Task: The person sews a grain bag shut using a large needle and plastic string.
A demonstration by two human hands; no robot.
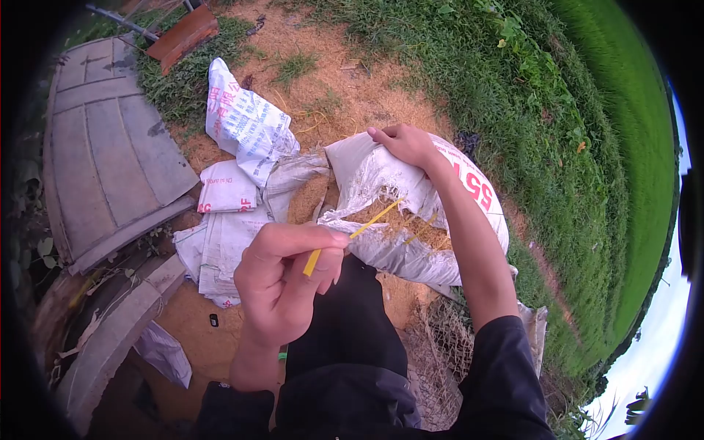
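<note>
I log: left hand (282, 282), pinching yellow strip (376, 218); right hand (407, 147), on torn sack (365, 167), grip unclear — pressing could spill loose filling (438, 237).

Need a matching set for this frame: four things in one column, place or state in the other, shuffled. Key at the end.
Things
1. Yellow strip
2. Right hand
3. Bulging sack
4. Small black object

Place or state
A. On the brown ground, left of the person's legs
B. Torn open, loose brown material showing
C. Pinched in the left hand
D. Resting on white sack fabric

Pairs: 1-C, 2-D, 3-B, 4-A
</note>
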